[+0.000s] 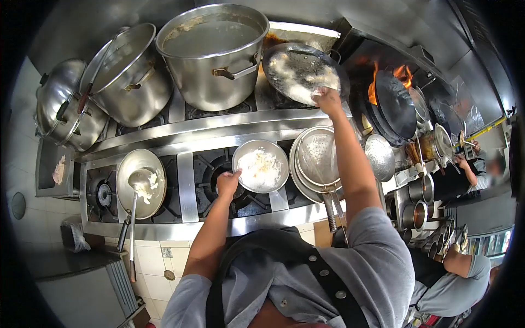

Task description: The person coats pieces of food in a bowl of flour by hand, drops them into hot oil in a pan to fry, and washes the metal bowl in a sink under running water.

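Observation:
My left hand point(227, 184) grips the near left rim of a metal bowl point(281, 179), thumb over the edge. White, flour-like stuff with paler lumps point(261, 165) lies inside it. My right hand point(328, 100) reaches far out over the near right edge of a dark wok point(342, 87) on the back burners. Its fingers are pinched together, with something pale at their tips that I cannot make out. Bubbling oil with whitish pieces point(292, 74) fills the wok.
Large stockpots point(213, 82) line the back left. A pan point(124, 199) with a ladle point(134, 218) rests at front left. Stacked strainers point(315, 145) sit under my right arm. Flames point(373, 82) rise around another wok point(395, 104). Co-workers point(456, 279) stand at right.

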Tool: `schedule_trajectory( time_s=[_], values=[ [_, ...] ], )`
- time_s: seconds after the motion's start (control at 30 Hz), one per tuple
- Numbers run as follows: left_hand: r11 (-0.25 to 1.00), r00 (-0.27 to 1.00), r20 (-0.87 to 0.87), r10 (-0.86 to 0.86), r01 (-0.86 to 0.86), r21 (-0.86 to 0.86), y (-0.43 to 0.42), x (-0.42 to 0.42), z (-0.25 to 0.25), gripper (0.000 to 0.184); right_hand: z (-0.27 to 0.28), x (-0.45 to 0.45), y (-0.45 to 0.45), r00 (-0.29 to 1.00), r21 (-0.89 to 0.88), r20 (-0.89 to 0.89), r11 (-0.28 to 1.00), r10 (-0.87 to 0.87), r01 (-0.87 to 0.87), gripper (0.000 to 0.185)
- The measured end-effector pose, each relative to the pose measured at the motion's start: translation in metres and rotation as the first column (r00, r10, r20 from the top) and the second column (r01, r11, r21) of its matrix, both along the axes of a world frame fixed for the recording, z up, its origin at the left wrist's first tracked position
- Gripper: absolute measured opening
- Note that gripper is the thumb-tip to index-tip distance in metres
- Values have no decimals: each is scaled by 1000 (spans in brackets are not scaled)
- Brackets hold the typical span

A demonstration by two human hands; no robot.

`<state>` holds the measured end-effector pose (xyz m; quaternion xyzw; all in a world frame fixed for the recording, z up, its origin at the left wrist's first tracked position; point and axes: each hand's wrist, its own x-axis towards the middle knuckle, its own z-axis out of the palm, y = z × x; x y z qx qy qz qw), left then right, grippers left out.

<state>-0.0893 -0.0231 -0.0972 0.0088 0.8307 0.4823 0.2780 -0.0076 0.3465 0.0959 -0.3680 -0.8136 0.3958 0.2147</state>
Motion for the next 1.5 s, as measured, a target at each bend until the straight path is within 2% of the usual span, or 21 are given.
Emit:
schedule_trajectory(
  time_s=[0.07,0.17,0.27,0.3,0.4,0.47,0.5,0.53,0.57,0.6,0.63,0.73,0.83,0.93,1.07,1.1,1.23,1.33,1.43,1.47,1.5],
  values=[
    [1000,1000,23,-16,16,22,1,5,-6,36,0,-7,17,953,380,295,923,-61,-59,25],
    [986,988,152,-20,-6,166,0,4,-10,29,-42,-18,64,930,473,365,870,-49,-140,30],
    [968,966,259,-7,-59,243,0,4,-7,24,-21,-9,52,952,537,268,844,-151,-17,30],
    [962,960,280,2,-78,261,1,4,-5,22,6,1,23,984,558,125,829,-126,35,29],
    [968,966,250,-64,-2,252,4,3,-18,15,43,22,-59,982,355,-116,917,-148,180,24],
    [944,955,292,-52,-49,326,1,11,17,10,44,36,-122,987,287,-163,957,-1,48,20],
    [951,964,264,-28,-56,305,3,15,25,6,11,40,-130,978,394,-175,918,111,-34,16],
    [957,973,232,-8,-60,285,2,17,27,3,16,41,-170,978,426,-84,894,190,-138,13],
    [941,965,262,2,-91,326,-1,16,23,3,-17,41,-186,975,273,-112,950,190,-153,14],
    [922,957,290,11,-122,367,-3,16,19,3,-40,38,-196,952,347,-6,893,307,-286,17],
    [899,949,315,19,-154,409,-7,16,16,4,-49,32,-215,939,235,193,916,285,-326,20],
    [851,935,356,-15,-175,496,-23,16,33,7,-96,24,-236,867,320,316,817,386,-480,30],
    [814,953,300,-51,-134,565,-34,21,65,10,-118,13,-243,936,518,185,779,300,-352,32],
    [769,981,178,-76,-56,637,-34,25,63,9,-107,1,-259,950,406,250,870,189,-280,29],
    [753,968,240,-73,-104,649,-42,24,69,15,-110,-5,-260,857,363,433,816,280,-450,19],
    [754,958,276,-75,-126,645,-44,24,79,10,-105,0,-254,905,380,291,831,310,-406,17],
    [741,933,353,-67,-190,644,-33,24,109,6,-82,-2,-245,889,387,342,817,303,-427,17],
    [740,943,310,-120,-124,662,-15,20,122,14,-47,1,-227,945,118,86,939,316,-324,18],
    [708,940,311,-140,-124,695,9,18,150,13,-13,3,-178,961,36,-101,966,258,-255,17],
    [706,943,307,-132,-128,697,18,19,157,10,4,6,-155,927,-32,-254,956,276,-293,15],
    [703,945,303,-121,-134,698,26,20,163,7,13,3,-132,937,-100,-304,973,171,-210,12]
  ],
)
